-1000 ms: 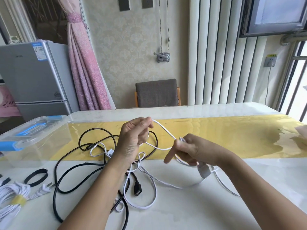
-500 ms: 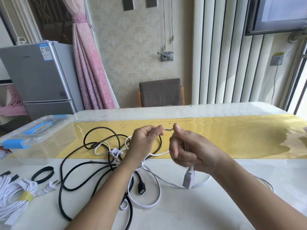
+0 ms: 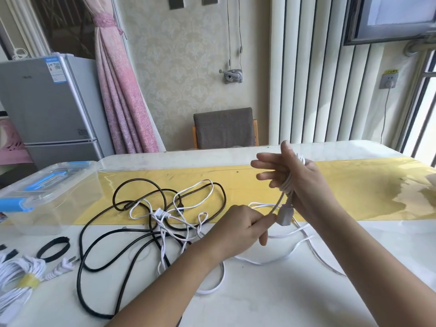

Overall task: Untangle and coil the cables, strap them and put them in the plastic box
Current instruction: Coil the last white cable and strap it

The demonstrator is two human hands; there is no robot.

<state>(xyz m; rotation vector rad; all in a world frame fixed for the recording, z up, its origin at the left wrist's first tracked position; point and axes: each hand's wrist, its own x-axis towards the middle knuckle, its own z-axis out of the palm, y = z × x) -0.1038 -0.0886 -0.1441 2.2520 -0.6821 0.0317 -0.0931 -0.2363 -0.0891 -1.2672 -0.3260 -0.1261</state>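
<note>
Right hand (image 3: 299,185), fingers straight and spread, carries the cable (image 3: 286,185) wound round its palm; plug (image 3: 284,215) hangs at 6 o'clock. Left hand (image 3: 240,230), at 7 o'clock, apparently pinches the cable's free run.

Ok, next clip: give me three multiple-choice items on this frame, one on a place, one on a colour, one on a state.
1. Where does the plastic box stand? A) the table's left edge B) the floor C) the table's right edge
2. What colour is the strap round the coiled white bundle? A) red B) yellow C) blue
3. What state is the white cable at the right hand in? A) strapped B) boxed C) wound round the hand
1 A: it sits far left on the table. 2 B: a yellow band wraps it. 3 C: turns circle the palm; the left hand pinches the cable.
</note>
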